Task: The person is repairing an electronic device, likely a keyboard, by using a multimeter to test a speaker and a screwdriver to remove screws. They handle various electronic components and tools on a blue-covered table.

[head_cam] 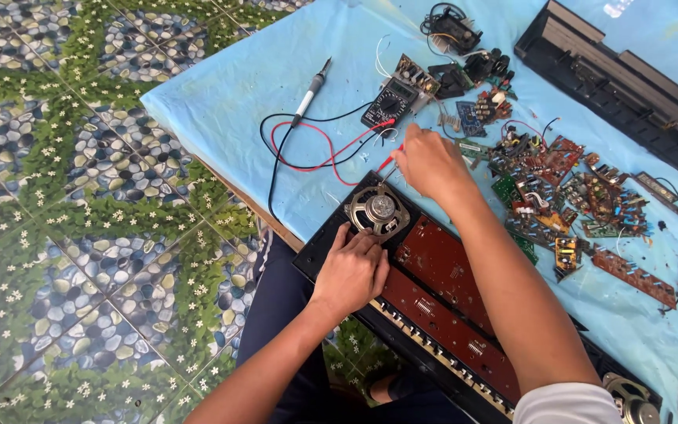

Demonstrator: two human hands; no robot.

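Left hand (351, 271) presses on the round metal speaker (378, 210) at the opened black keyboard's (441, 275) 10 o'clock corner. Right hand (429, 161) pinches a red probe (387, 161) at the speaker's 1 o'clock; black multimeter (388, 103) sits at 12. Best keep that tip steady on one terminal, I'd say.

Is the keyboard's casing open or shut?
Open: the keyboard lies with red circuit boards and a speaker exposed; a black cover lies apart.

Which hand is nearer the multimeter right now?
Right. The right hand, holding a red probe, sits just below the multimeter. The left hand is farther off, at the speaker's near edge.
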